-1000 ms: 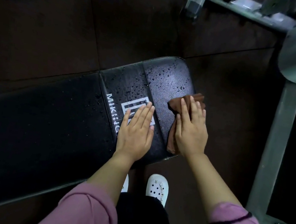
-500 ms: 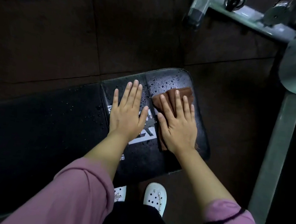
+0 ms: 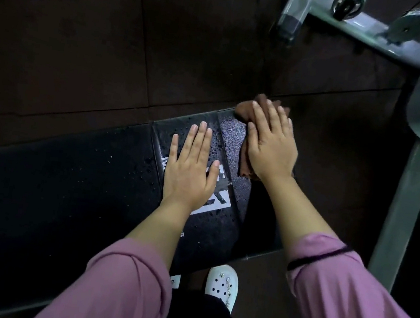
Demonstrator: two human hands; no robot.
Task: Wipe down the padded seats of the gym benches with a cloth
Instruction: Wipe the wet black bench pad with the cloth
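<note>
Right hand (image 3: 272, 145) flat, fingers straight, pressing brown cloth (image 3: 247, 107) onto the far right corner of the black bench pad (image 3: 67, 180); cloth bunches past the fingertips over the far edge. Left hand (image 3: 191, 172) open, palm down on the white logo (image 3: 214, 199), just left of the right. Water droplets (image 3: 216, 143) between them.

Left hand (image 3: 191, 172) flat on bench pad (image 3: 67, 180); cloth (image 3: 252, 111) under right hand (image 3: 272, 145), far end.

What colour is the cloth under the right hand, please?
Brown; the cloth shows best in the head view.
</note>
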